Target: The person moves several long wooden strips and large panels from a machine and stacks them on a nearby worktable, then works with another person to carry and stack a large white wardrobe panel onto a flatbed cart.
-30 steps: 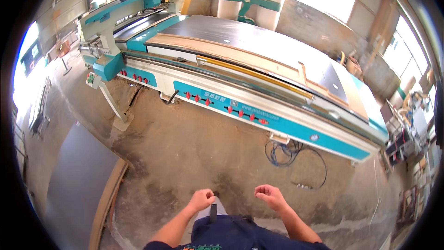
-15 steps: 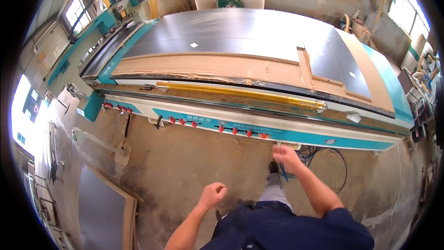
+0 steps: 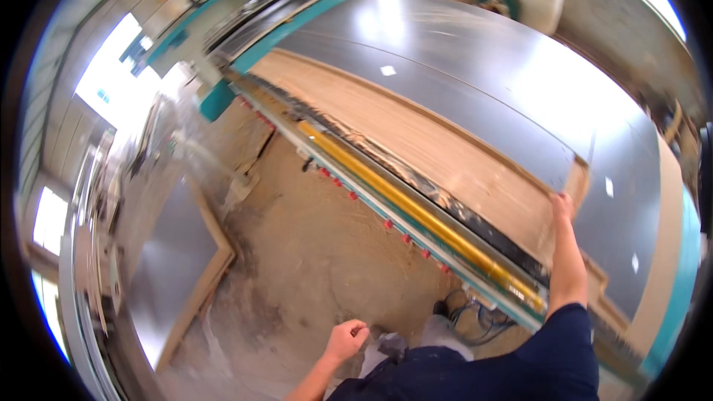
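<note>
My right hand reaches out over the machine bed, fingers curled in at the near edge of a dark grey laminated panel. It is beside a narrow notch in that panel. Whatever the fingertips grip, if anything, is hidden. Under the hand lies a bare brown board, exposed as a long strip. Low in front of my body, my left hand is held as a loose fist with nothing visible in it.
A yellow tube runs along the machine's front edge, above a row of red knobs. Blue hoses lie on the floor by my feet. A stack of dark panels stands at the left. A teal gantry is at the far left end.
My right hand has moved from in front of the machine up over the bed to the panel edge. The view has turned and come closer to the bed. My left hand stays low, still closed.
</note>
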Action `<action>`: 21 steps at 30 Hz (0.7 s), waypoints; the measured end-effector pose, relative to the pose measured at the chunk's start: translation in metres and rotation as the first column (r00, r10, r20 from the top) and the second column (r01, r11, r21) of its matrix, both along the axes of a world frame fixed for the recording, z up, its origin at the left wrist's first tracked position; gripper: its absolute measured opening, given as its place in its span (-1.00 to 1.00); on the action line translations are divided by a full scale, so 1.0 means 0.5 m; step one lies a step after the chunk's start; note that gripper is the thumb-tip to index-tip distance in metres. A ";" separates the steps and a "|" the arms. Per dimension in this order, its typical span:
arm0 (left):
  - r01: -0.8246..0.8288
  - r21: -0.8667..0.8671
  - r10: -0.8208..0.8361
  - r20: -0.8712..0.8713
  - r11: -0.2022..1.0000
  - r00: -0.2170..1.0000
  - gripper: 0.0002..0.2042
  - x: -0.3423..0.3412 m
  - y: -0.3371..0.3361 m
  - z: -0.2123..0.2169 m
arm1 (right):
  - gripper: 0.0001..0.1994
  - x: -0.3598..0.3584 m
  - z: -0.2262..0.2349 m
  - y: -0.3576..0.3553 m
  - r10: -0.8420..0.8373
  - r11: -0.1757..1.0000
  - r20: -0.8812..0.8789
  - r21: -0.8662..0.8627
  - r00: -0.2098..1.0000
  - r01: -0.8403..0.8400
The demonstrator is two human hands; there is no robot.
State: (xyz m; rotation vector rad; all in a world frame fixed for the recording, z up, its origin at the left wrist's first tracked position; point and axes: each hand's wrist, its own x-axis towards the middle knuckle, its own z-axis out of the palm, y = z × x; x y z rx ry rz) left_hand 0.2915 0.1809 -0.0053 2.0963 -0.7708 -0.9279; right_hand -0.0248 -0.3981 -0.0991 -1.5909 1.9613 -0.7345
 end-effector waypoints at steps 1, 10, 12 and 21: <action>0.000 -0.009 -0.001 -0.012 1.000 1.000 -0.81 -0.011 -0.020 -0.003 | -0.54 -0.066 -0.037 -0.055 0.022 0.996 0.068 0.089 0.997 -0.028; 0.174 -0.241 -0.185 -0.022 0.955 0.983 -0.80 -0.089 -0.174 0.144 | -0.73 0.049 0.025 0.026 0.070 0.997 0.061 0.019 0.996 -0.072; 0.211 -0.291 -0.231 -0.036 0.933 0.972 -0.81 -0.100 -0.217 0.166 | -0.72 0.066 0.067 0.103 0.123 0.992 0.010 0.031 0.992 -0.123; 0.093 -0.188 -0.164 -0.410 0.978 0.897 -0.65 -0.201 -0.353 -0.194 | -0.76 0.061 0.068 0.491 0.377 0.876 0.531 0.061 0.758 -0.479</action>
